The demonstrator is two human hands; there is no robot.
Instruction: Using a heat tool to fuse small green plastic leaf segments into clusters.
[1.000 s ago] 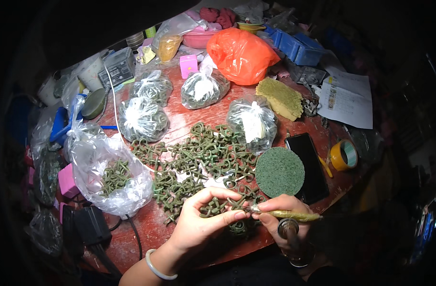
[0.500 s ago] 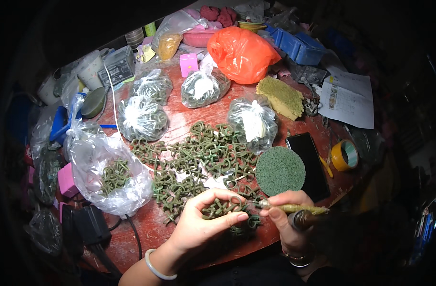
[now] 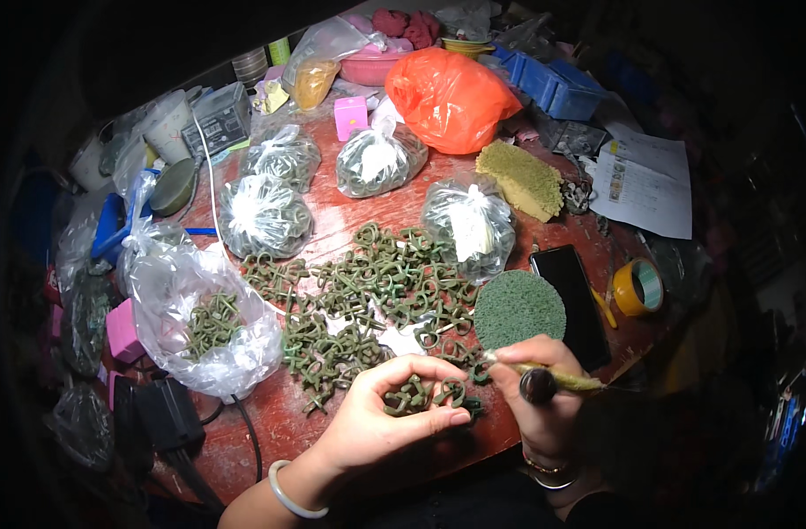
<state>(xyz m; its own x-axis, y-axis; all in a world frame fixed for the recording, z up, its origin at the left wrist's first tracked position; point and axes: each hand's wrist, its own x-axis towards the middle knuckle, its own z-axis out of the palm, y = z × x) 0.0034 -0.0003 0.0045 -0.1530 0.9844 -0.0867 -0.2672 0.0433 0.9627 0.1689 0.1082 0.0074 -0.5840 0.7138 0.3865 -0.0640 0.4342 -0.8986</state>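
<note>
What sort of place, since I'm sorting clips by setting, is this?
Probably a small workshop, or a work table at home. What suggests it: a heap of loose green ring-like pieces, several tied clear bags near it, and a slim tool in the right hand.

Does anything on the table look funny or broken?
The yellow sponge looks a bit odd: its right edge is ragged, as if worn. The green pad overlaps the phone, hiding part of it. The green pieces lie in a loose heap, but nothing looks clearly broken.
</note>
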